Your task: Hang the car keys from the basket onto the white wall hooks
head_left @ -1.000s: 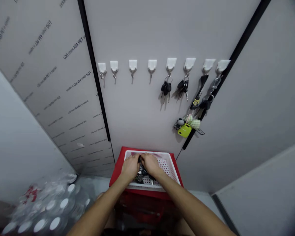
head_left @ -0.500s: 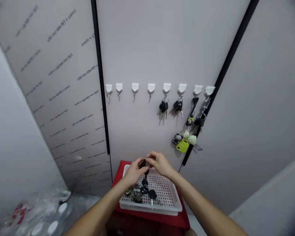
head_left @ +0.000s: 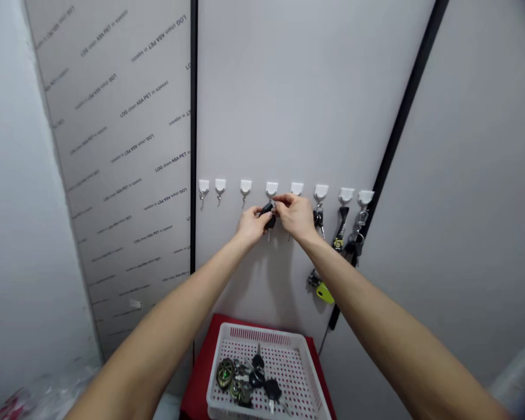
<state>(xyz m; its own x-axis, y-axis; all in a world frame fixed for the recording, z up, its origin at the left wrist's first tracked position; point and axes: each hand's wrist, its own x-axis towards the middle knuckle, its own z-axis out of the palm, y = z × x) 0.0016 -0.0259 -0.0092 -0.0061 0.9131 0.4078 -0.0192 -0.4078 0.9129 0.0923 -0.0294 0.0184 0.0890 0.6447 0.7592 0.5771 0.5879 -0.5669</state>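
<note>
Both my hands are raised to the wall at the fourth white hook [head_left: 272, 188] from the left. My left hand [head_left: 252, 224] pinches a bunch of black-headed keys [head_left: 269, 220]. My right hand [head_left: 294, 214] is closed at the top of the same bunch, just under the hook; the ring is mostly hidden by the fingers. Whether the ring touches the hook I cannot tell. Behind my right hand, the fifth hook [head_left: 297, 188] shows only its white plate. Farther right, another key bunch [head_left: 318, 219] hangs from its hook [head_left: 321, 191].
Below, a white perforated basket [head_left: 310, 382] holds several keys [head_left: 257, 373] on a red surface [head_left: 200, 373]. Bare hooks [head_left: 245, 186] are to the left. A black strap [head_left: 340, 230] and a yellow-green tag [head_left: 324, 293] hang at right, beside a black strip [head_left: 402, 131].
My hands have moved up from above the basket to the wall hooks, carrying the key bunch. The view has tilted, so hooks and basket sit lower in the picture.
</note>
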